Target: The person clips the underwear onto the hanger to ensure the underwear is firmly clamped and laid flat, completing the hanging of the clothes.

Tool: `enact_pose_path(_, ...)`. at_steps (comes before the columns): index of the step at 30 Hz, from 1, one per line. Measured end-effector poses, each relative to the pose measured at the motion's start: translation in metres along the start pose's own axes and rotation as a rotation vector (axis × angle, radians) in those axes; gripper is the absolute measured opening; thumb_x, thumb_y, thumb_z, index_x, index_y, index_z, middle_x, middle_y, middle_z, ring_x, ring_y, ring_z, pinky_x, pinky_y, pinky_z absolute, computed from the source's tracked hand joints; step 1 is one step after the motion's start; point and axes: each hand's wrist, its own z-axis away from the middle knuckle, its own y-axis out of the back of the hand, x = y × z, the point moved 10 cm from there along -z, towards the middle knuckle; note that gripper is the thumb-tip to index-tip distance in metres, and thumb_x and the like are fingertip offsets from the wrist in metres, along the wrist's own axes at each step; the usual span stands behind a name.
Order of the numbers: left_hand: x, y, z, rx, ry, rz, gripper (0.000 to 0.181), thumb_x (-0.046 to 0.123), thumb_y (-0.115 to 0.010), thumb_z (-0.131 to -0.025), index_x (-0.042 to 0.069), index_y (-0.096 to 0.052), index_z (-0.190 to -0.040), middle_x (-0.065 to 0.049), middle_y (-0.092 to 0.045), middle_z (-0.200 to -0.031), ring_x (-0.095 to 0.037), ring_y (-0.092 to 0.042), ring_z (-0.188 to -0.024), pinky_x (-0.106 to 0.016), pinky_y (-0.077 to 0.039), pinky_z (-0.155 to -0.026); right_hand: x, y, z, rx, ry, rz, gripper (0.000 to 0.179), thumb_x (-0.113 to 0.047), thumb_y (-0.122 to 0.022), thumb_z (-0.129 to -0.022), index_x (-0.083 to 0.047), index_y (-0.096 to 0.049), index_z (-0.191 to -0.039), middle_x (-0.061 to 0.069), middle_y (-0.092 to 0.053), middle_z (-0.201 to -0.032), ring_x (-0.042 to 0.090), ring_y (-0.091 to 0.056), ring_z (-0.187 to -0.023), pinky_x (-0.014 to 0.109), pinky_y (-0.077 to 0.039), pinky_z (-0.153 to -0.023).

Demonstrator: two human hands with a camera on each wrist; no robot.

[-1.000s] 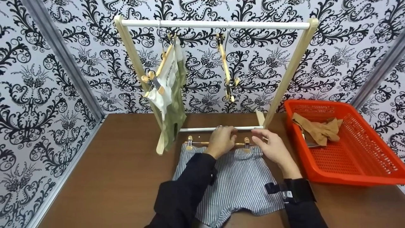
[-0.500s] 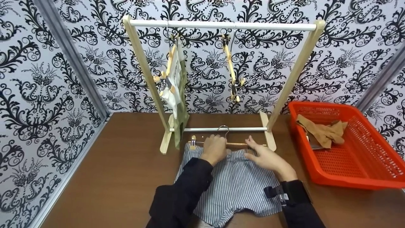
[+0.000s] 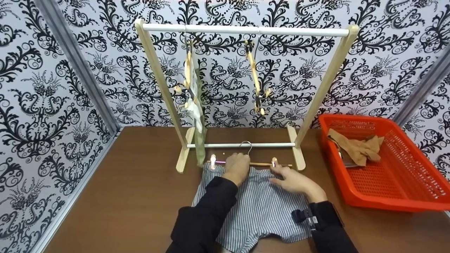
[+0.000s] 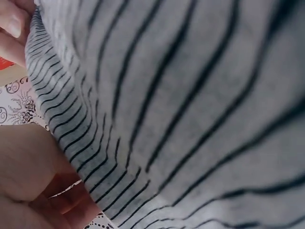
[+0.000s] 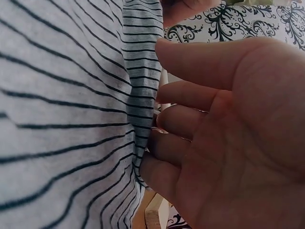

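Note:
Grey shorts with dark stripes [image 3: 260,207] lie on the table, their waistband clipped to a wooden clip hanger [image 3: 260,164]. My left hand [image 3: 238,167] grips the middle of the hanger bar, just below its metal hook [image 3: 247,143]. In the left wrist view its curled fingers are partly hidden behind the waistband. At the hanger's right clip [image 3: 274,161] is my right hand [image 3: 293,180], fingertips right at the clip. The right wrist view shows the right thumb [image 5: 200,59] apart from the relaxed fingers, beside the striped waistband [image 5: 143,62].
A wooden garment rack [image 3: 327,84] with a white top rail stands behind the shorts. On it hang a white-and-green garment [image 3: 199,116] and a bare clip hanger [image 3: 254,70]. A red basket [image 3: 393,205] with a brown cloth [image 3: 358,147] stands at right.
My right hand has moved left and down from beside the hanger's end to the right clip. The left hand has shifted slightly down, and the hanger hook now shows. The hung garment has swung.

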Motion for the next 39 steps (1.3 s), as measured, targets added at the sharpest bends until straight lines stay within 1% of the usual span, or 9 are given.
enact_pose_path(7,0.005,-0.002,-0.001,0.012,-0.06,-0.068,0.016,0.01,-0.063,-0.091,0.012,-0.078,-0.088,-0.006,-0.075,-0.086,-0.026,-0.071,-0.077,-0.039,-0.057,-0.065,-0.001,0.002,0.005,0.011,-0.026,-0.006,0.059,-0.024,-0.059,-0.103,0.011,-0.041,-0.147,0.034,-0.035,-0.152,0.047,-0.033,-0.142,0.059,-0.024,-0.116)
enact_pose_path(12,0.007,0.004,0.001,0.022,-0.069,-0.079,0.015,0.009,-0.064,-0.091,0.014,-0.079,-0.089,-0.006,-0.074,-0.088,-0.025,-0.069,-0.078,-0.039,-0.057,-0.064,-0.003,0.03,0.019,0.116,-0.078,-0.026,0.066,-0.034,-0.058,-0.104,0.001,-0.034,-0.155,0.025,-0.039,-0.155,0.047,-0.051,-0.128,0.062,-0.036,-0.109)
enact_pose_path(16,0.017,0.026,0.0,0.111,-0.131,-0.072,0.012,0.007,-0.067,-0.09,0.014,-0.077,-0.091,-0.005,-0.073,-0.093,-0.024,-0.068,-0.081,-0.038,-0.057,-0.064,-0.013,0.07,0.047,0.246,-0.138,-0.001,0.07,-0.038,-0.056,-0.104,-0.003,-0.03,-0.158,0.027,-0.041,-0.152,0.049,-0.06,-0.113,0.063,-0.041,-0.103)
enact_pose_path(19,0.027,0.049,-0.002,0.193,-0.193,-0.06,0.016,0.003,-0.068,-0.088,0.015,-0.075,-0.097,-0.003,-0.073,-0.097,-0.022,-0.068,-0.084,-0.034,-0.058,-0.065,-0.027,0.099,0.076,0.347,-0.157,0.068,0.072,-0.041,-0.058,-0.103,0.002,-0.032,-0.155,0.03,-0.043,-0.15,0.051,-0.052,-0.124,0.065,-0.035,-0.108)
enact_pose_path(23,0.038,0.078,0.001,0.294,-0.277,0.022,0.024,-0.003,-0.066,-0.086,0.013,-0.072,-0.103,-0.001,-0.07,-0.098,-0.019,-0.066,-0.086,-0.03,-0.058,-0.067,-0.04,0.12,0.109,0.427,-0.167,0.073,0.076,-0.048,-0.059,-0.101,0.003,-0.038,-0.152,0.028,-0.049,-0.146,0.049,-0.055,-0.122,0.065,-0.039,-0.105)
enact_pose_path(27,0.054,0.105,0.008,0.395,-0.384,0.097,0.026,-0.004,-0.068,-0.084,0.013,-0.069,-0.103,0.001,-0.068,-0.097,-0.016,-0.064,-0.086,-0.026,-0.057,-0.068,-0.044,0.128,0.131,0.476,-0.173,-0.003,0.071,-0.046,-0.063,-0.1,-0.001,-0.043,-0.151,0.019,-0.068,-0.125,0.039,-0.063,-0.116,0.054,-0.048,-0.099)
enact_pose_path(31,0.075,0.127,0.011,0.435,-0.484,0.092,0.025,-0.004,-0.066,-0.086,0.012,-0.067,-0.105,0.001,-0.068,-0.101,-0.016,-0.065,-0.091,-0.025,-0.057,-0.073,-0.049,0.127,0.14,0.502,-0.166,-0.127,0.061,-0.04,-0.065,-0.1,-0.003,-0.052,-0.147,0.011,-0.071,-0.102,0.019,-0.063,-0.085,0.03,-0.051,-0.073)
enact_pose_path(34,0.083,0.14,0.008,0.44,-0.497,0.095,0.02,0.0,-0.061,-0.092,0.011,-0.067,-0.107,-0.001,-0.069,-0.103,-0.018,-0.064,-0.095,-0.027,-0.057,-0.075,-0.058,0.124,0.141,0.522,-0.127,-0.264,0.054,-0.037,-0.059,-0.103,-0.006,-0.053,-0.147,0.012,-0.066,-0.114,0.011,-0.057,-0.087,0.02,-0.048,-0.072)
enact_pose_path(39,0.087,0.158,0.002,0.474,-0.494,0.192,0.02,0.0,-0.059,-0.096,0.009,-0.068,-0.111,-0.002,-0.068,-0.107,-0.018,-0.063,-0.102,-0.026,-0.055,-0.088,-0.084,0.125,0.147,0.618,-0.021,-0.457,0.048,-0.029,-0.051,-0.108,-0.005,-0.049,-0.149,0.011,-0.051,-0.148,0.01,-0.054,-0.122,0.014,-0.043,-0.097)
